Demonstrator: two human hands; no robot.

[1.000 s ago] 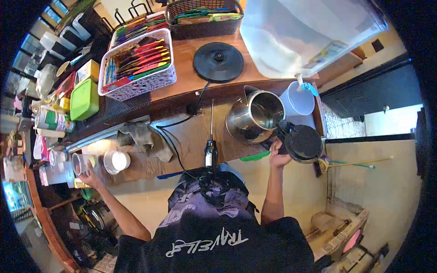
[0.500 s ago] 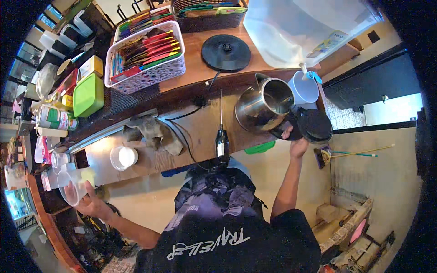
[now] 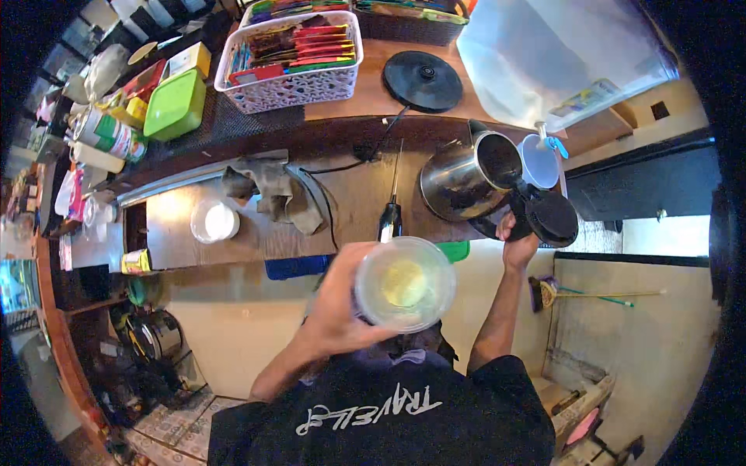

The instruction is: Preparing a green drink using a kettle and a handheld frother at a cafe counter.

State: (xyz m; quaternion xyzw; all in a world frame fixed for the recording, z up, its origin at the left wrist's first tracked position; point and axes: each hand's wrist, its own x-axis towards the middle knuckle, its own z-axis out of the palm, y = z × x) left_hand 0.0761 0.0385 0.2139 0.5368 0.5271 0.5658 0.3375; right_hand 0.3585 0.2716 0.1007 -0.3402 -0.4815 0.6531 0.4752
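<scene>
Cup [image 3: 406, 284] sits gripped in the left hand [image 3: 339, 301]; right hand [image 3: 520, 247] grasps the kettle [image 3: 457, 186].

Translucent round cup [image 3: 437, 290] just below the frame's centre, mouth toward the viewer, pale yellow contents [image 3: 403, 283] at its bottom (liquid or solid, hard to tell), shiny steel kettle [image 3: 454, 186] right of centre, black lid [image 3: 553, 218] flipped open.

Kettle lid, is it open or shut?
Open: the black lid is tipped back, and the steel kettle shows its round mouth uncovered.
</scene>
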